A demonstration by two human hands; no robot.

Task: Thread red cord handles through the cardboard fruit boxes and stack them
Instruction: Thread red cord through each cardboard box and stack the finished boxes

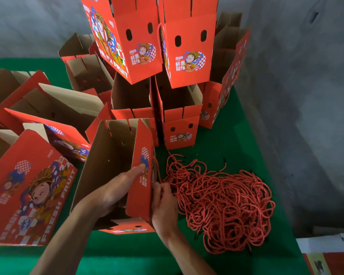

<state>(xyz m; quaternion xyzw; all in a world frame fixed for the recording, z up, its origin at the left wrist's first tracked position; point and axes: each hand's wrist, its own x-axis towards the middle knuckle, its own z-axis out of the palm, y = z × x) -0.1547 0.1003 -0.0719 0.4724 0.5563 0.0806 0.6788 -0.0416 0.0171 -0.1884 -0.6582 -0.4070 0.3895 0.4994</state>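
The fruit boxes [115,167] are corrugated cardboard: plain matt brown inside, smooth printed red outside with a faint sheen. Just right of the nearest box, the cords [222,203] are twisted red rope, rough and fibrous. Beneath the boxes, the table cover [216,143] looks like matt green felt cloth. Behind them, the wall [296,76] is rough grey concrete.

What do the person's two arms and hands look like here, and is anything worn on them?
Both forearms are bare up to the picture's lower edge: no sleeves show. The left hand and the right hand wear no gloves, and no watch, ring or bracelet is visible on either.
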